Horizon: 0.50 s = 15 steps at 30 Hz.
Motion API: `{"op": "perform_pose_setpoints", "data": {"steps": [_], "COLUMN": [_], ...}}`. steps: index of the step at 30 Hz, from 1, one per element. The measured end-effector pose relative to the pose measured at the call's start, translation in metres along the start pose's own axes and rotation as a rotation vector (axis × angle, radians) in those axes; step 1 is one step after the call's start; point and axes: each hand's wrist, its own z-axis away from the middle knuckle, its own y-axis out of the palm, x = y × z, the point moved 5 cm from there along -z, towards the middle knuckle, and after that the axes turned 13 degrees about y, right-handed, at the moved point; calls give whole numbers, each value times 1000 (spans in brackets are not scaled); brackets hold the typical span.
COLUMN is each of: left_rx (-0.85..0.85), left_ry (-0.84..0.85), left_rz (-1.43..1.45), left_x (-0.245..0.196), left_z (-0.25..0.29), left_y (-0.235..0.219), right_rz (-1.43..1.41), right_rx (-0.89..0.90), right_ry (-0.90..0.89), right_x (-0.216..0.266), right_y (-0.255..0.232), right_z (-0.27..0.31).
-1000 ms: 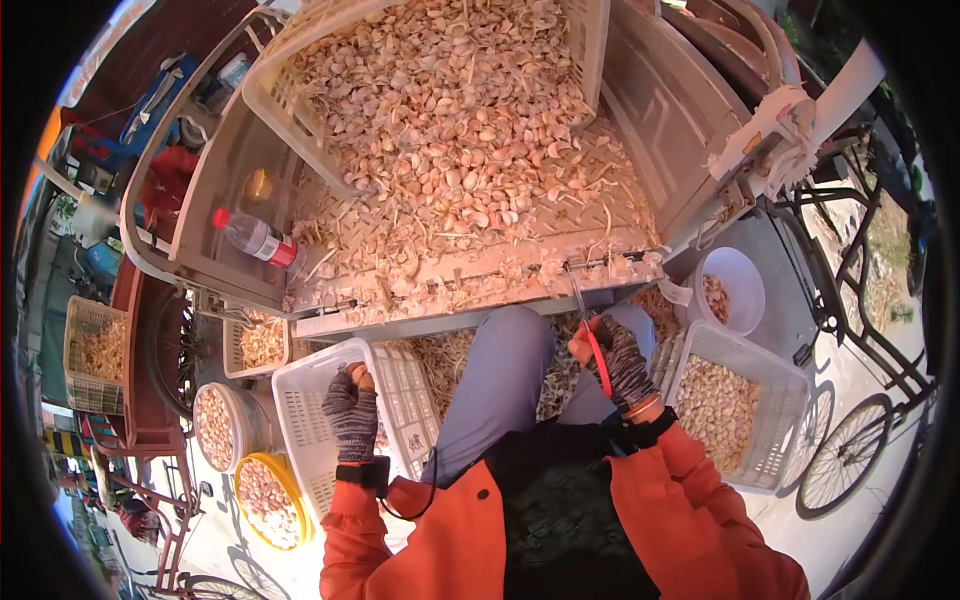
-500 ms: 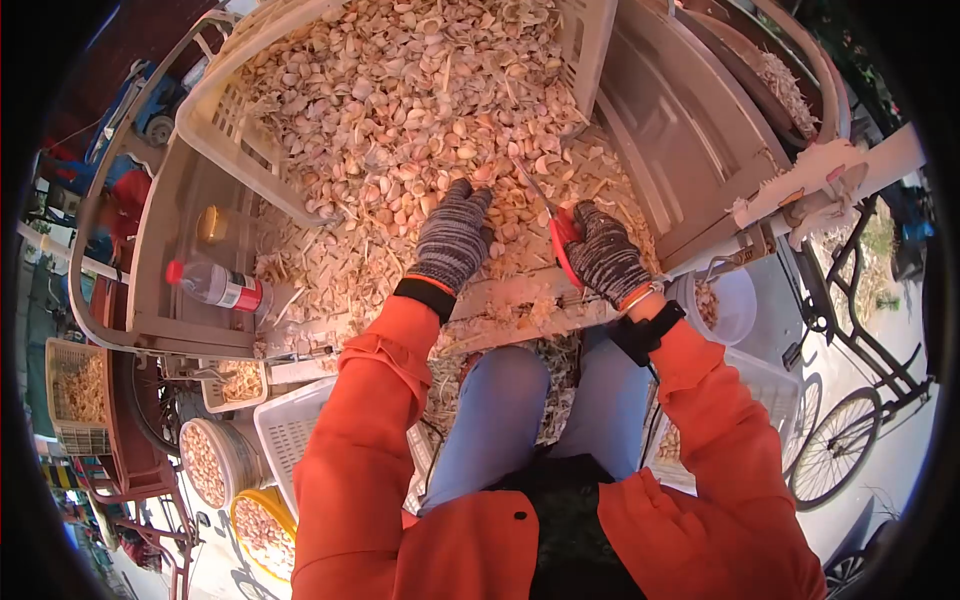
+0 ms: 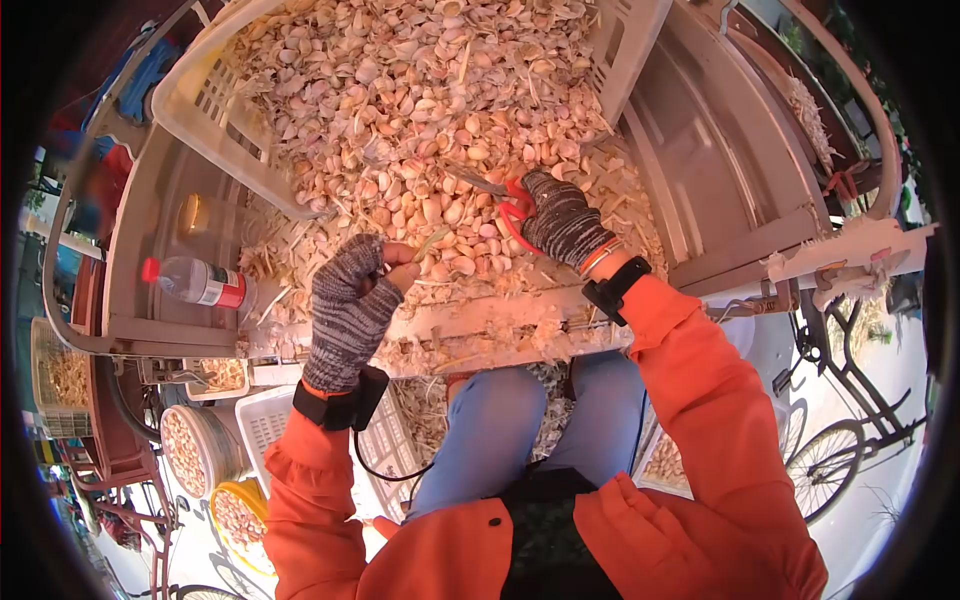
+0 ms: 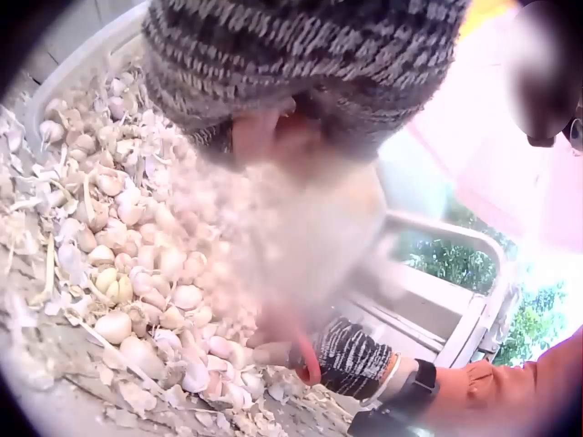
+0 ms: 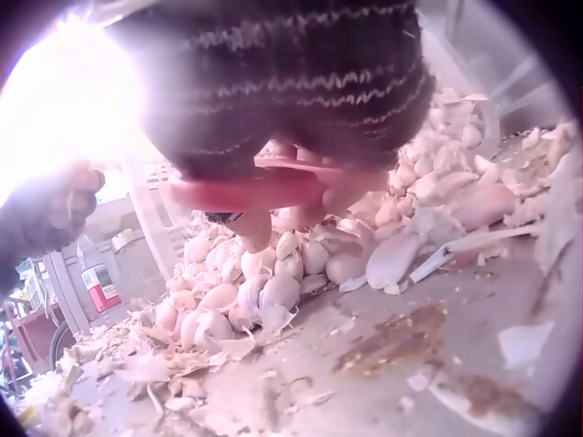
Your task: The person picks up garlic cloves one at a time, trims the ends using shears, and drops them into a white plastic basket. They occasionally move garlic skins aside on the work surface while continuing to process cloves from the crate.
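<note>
In the head view my left hand [image 3: 350, 310], in a striped fingerless glove, is raised at the near left of the garlic heap [image 3: 440, 110], thumb and fingertips pinching a pale garlic piece [image 3: 432, 243]. That piece is a blur below the fingers in the left wrist view. Red-handled scissors [image 3: 516, 213] are gripped in my right hand [image 3: 568, 222] over loose cloves, blades pointing left toward the heap. The right wrist view shows the red handle [image 5: 246, 189] across the fingers, just above the cloves [image 5: 273, 273].
A tipped crate [image 3: 240, 170] stands around the heap inside the cart bed. A red-capped bottle [image 3: 200, 283] lies at the left. Below the cart edge are a white crate [image 3: 265, 425], a bucket [image 3: 185, 450] and a yellow tub [image 3: 238, 520] with garlic.
Both hands went from over the lap and side crate up to the heap. Since then the left has drawn back leftward with a garlic piece, and the right has moved up and left with the scissors.
</note>
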Motion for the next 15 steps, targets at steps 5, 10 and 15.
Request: {"op": "perform_pose_setpoints", "data": {"steps": [5, 10, 15], "left_rx": [419, 139, 47], "left_ry": [-42, -181, -227], "left_rz": [-377, 356, 549], "left_x": [13, 21, 49], "left_z": [75, 28, -27], "left_y": [-14, 42, 103], "right_rz": [239, 87, -503], "right_rx": [-18, -62, 208], "right_ry": [-19, 82, 163], "right_x": [18, -12, 12], "right_y": [2, -8, -31], "right_z": [3, -7, 35]}}
